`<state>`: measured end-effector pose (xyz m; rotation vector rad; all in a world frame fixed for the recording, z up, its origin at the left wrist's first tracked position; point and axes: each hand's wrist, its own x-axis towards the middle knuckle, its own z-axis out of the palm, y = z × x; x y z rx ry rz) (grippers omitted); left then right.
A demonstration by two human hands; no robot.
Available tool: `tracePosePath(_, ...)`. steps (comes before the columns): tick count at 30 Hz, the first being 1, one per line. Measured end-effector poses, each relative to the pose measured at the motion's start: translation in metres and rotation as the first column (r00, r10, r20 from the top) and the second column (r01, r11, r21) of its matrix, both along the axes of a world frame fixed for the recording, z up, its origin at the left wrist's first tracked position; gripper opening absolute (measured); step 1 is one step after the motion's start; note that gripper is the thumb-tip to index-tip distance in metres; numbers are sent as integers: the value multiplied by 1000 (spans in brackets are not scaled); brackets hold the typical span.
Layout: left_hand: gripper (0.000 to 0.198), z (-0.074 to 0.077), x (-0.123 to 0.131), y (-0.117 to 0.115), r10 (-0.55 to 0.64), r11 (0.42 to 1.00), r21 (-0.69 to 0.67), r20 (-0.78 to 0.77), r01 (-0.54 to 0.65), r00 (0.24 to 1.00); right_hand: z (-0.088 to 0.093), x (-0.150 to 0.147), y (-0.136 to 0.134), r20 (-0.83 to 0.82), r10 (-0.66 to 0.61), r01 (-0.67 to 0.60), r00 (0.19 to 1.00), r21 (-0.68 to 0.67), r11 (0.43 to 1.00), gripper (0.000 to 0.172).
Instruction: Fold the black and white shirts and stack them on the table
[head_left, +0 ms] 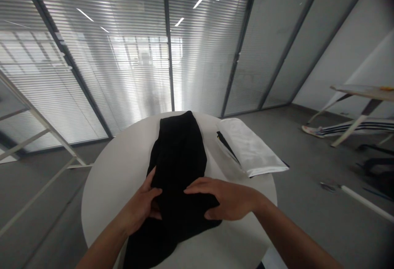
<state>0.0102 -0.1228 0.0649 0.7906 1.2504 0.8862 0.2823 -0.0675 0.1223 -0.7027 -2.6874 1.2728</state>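
Observation:
A black garment (181, 150) lies lengthwise over a round white table (117, 170), with its lower end near the table's front edge. My left hand (143, 203) grips the garment's left side, thumb on top and the other fingers partly hidden under the cloth. On the right side, my right hand (223, 199) rests on the fabric with its fingers spread and thumb apart. Right of the garment is a white bag or folded white cloth (252, 148), with something dark showing at its left edge.
Glass partitions with blinds (132, 72) stand behind the table. A white metal frame (46, 125) is at the left. At the right are a wooden-topped table (366, 92), a person's striped trouser leg (357, 127) and a white pole (366, 203) near the floor.

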Motion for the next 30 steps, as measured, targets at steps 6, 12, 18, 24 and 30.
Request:
tracePosePath(6, 80, 9, -22, 6, 87, 996, 37, -124, -83, 988, -8, 18, -3, 224, -128, 111, 966, 86, 990, 91)
tracePosePath(12, 61, -3, -38, 6, -30, 991, 110, -391, 79, 920, -6, 17, -4, 166, -85, 69, 982, 100, 993, 62)
tracePosePath(18, 53, -5, -55, 11, -113, 947, 98, -792, 307, 600, -6, 17, 28, 104, -137, 141, 985, -38, 989, 42)
tracePosePath(24, 63, 1, -56, 64, -19, 982, 58, -918, 180, 397, -52, -5, 81, 60, -703, 666, 709, 271, 695, 37)
tracePosePath(30, 58, -31, -30, 96, -30, 954, 49, -966, 295, 259, -84, -23, 86, 128, -740, 708, 660, 220, 671, 59)
